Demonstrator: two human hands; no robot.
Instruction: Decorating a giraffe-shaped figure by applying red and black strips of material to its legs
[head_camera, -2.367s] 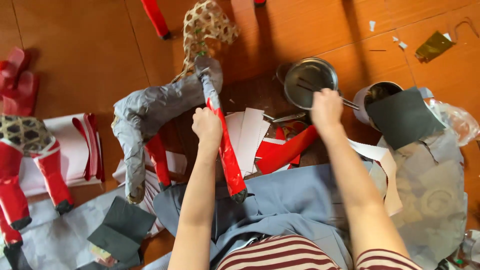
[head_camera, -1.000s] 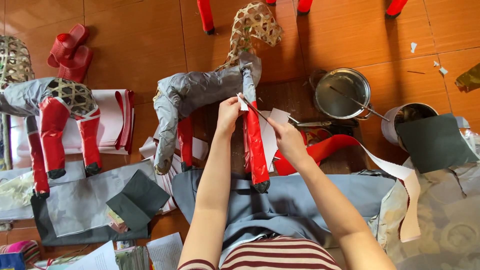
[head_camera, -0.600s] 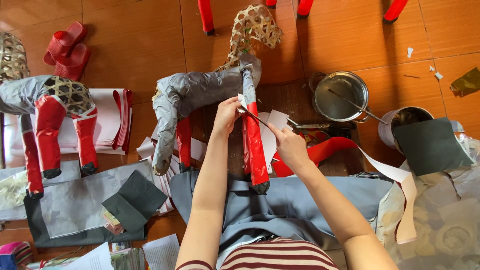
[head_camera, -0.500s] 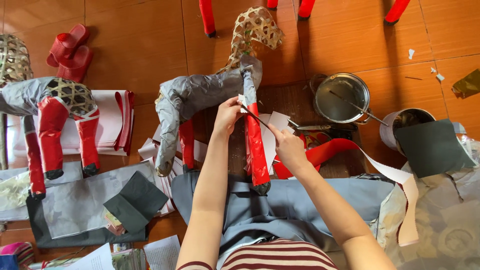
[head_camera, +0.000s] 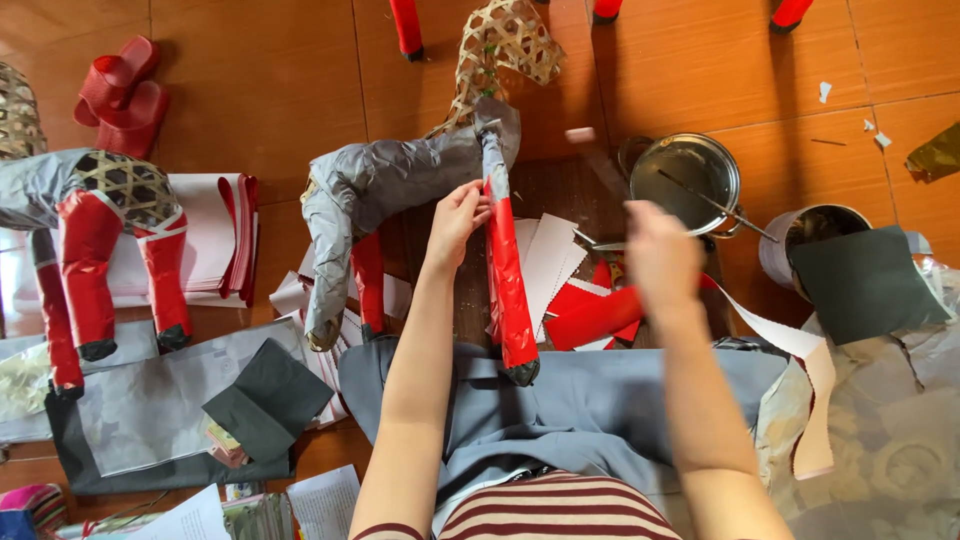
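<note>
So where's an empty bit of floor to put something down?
Bare floor lies between the red shoes and the horse, and again beyond the pot, top right. Around the left hand and the blurred right hand, paper crowds everything.

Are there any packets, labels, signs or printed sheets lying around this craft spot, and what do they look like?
No signs, screens or stuck-on labels.
Printed sheet: bottom edge, by the left arm; white page with grey print.
Small packet: under the dark folded paper at lower left; flat, yellowish and pink.
Striped bag: bottom left corner; pink, green and blue, partly cut off.
</note>
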